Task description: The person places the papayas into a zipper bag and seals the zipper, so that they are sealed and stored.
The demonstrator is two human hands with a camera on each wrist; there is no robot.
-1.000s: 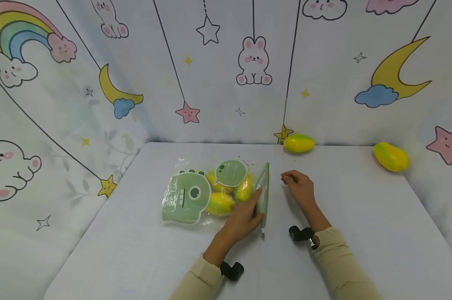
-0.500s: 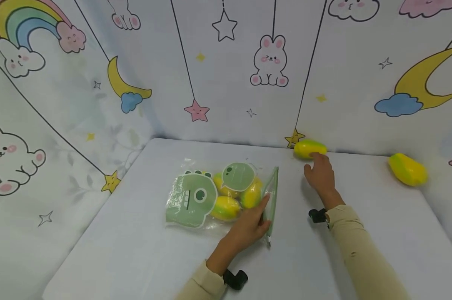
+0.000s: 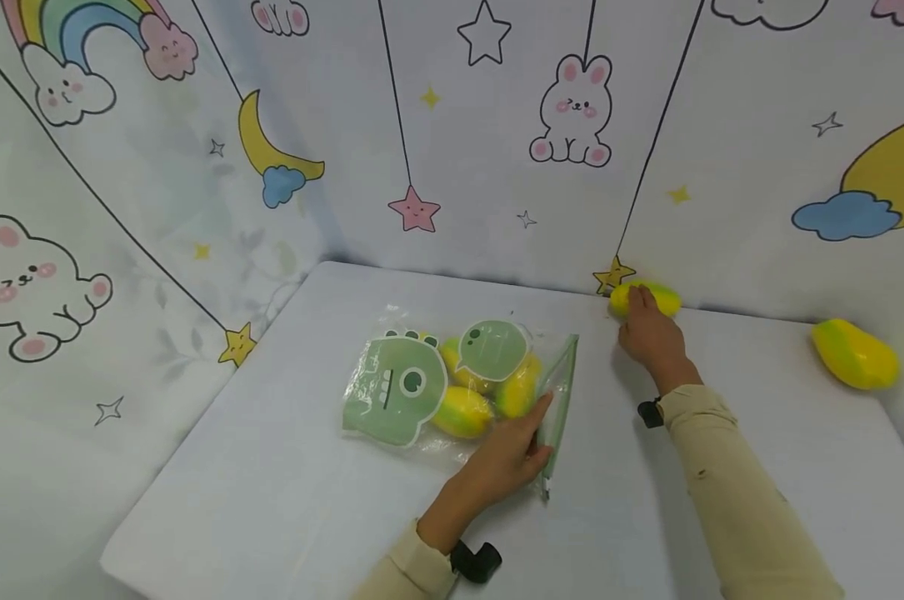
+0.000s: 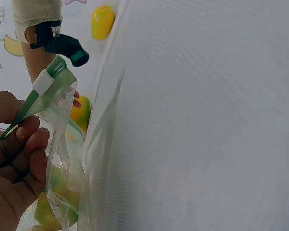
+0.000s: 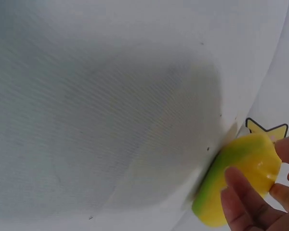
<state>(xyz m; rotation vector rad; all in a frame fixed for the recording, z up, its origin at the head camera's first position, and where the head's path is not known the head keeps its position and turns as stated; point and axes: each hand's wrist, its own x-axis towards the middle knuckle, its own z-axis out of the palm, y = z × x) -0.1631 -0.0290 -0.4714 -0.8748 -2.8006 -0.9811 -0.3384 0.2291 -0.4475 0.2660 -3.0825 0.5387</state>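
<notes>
My left hand (image 3: 506, 454) holds the open zip edge of a clear zipper bag (image 3: 395, 392) printed with green monster shapes. In the left wrist view the thumb and curled fingers pinch the green strip beside its white slider (image 4: 43, 83). Inside the bag lie several yellow-green mangoes (image 3: 462, 412). At the table's back edge my right hand (image 3: 656, 337) grips another mango (image 3: 665, 300). Its fingers reach over the fruit, which the right wrist view shows with fingers on both sides (image 5: 245, 159). The mango still rests on the table.
One more mango (image 3: 856, 354) lies at the right, near the table's edge. The white table (image 3: 272, 492) meets a cloth backdrop (image 3: 481, 142) with drawn rabbits, stars and moons behind and on the left. Both wrists wear small black cameras (image 3: 476, 562).
My right hand has moved forward and right from beside the bag's opening to the mango at the back edge and taken hold of it. The left hand stays on the bag; the head view has shifted.
</notes>
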